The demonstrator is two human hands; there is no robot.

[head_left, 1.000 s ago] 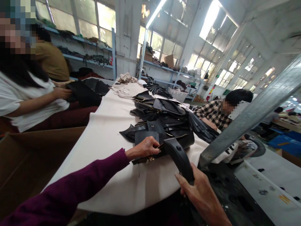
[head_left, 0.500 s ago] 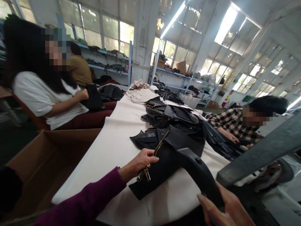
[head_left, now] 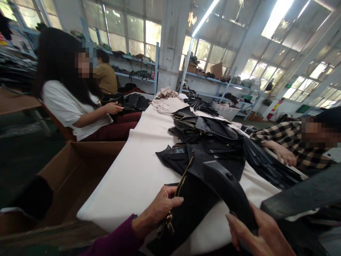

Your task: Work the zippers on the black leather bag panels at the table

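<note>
My left hand (head_left: pixel 160 208), in a purple sleeve, pinches the zipper edge of a black leather piece (head_left: pixel 194 199) with a gold zipper and a metal clasp hanging below the fingers. My right hand (head_left: pixel 257 234) grips the lower end of a curved black handle (head_left: pixel 226 188) that arches over the leather piece. Both sit at the near end of a long table (head_left: pixel 135 170) covered in cream cloth. Behind them lies a pile of black leather pieces (head_left: pixel 207 137).
An open cardboard box (head_left: pixel 77 167) stands on the floor left of the table. One person in a white shirt (head_left: pixel 69 106) sits at left holding black material; another in a checked shirt (head_left: pixel 293 142) works at right. A grey metal beam (head_left: pixel 301 195) crosses at lower right. Shelves line the back wall.
My left hand has drawn the zippered leather piece off the pile toward me, lifting its edge. The view has swung left and down; my right hand stays on the handle.
</note>
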